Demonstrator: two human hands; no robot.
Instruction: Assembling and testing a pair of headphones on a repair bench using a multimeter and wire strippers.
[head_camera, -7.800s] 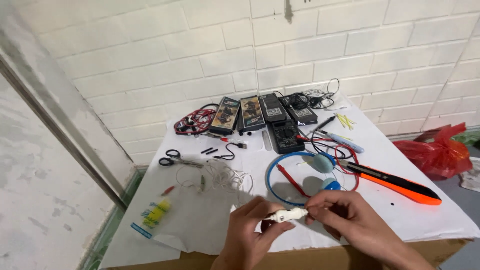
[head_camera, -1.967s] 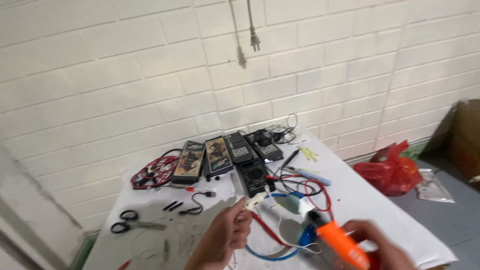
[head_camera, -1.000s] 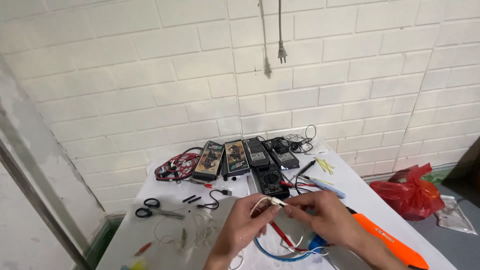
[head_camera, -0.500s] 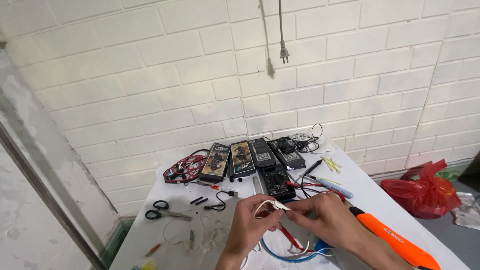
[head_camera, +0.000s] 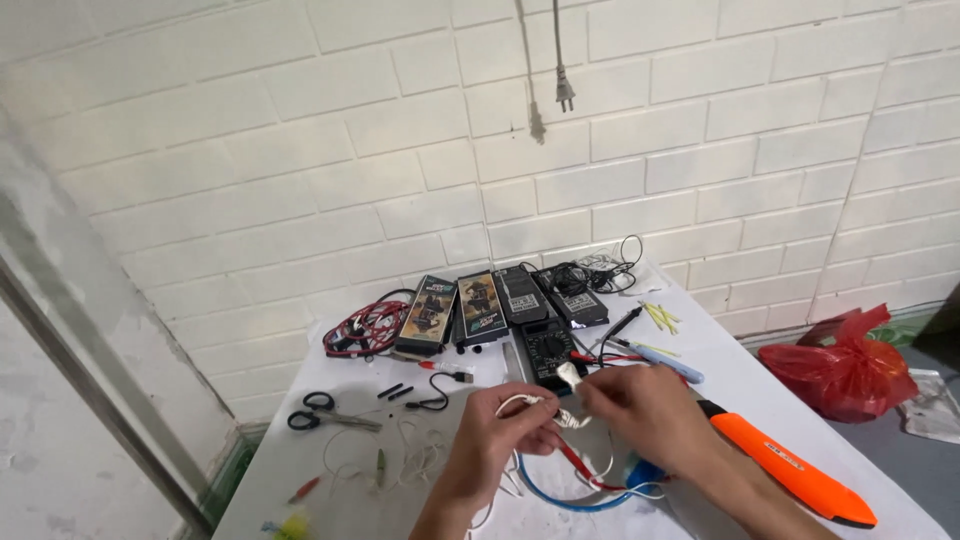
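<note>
I see both hands meet low over the near middle of the table (head_camera: 740, 375), held up off its white top so the work sits clear in front of the camera. The left hand (head_camera: 503, 435) pinches a thin white wire (head_camera: 520, 402) between thumb and fingertips, wrist bent inward; the right hand (head_camera: 648, 410) closes on the wire's other end at a small white connector (head_camera: 570, 380), fingers curled, forearm running off to the near right. Directly beneath them lie a blue cable loop (head_camera: 560, 497) and a red probe (head_camera: 580, 467). An orange tool (head_camera: 790, 467) rests to the right. Farther off a black multimeter (head_camera: 547, 350) and a row of dark boxes (head_camera: 480, 308) sit before the brick wall (head_camera: 300, 130); black scissors (head_camera: 318, 412) lie left.
</note>
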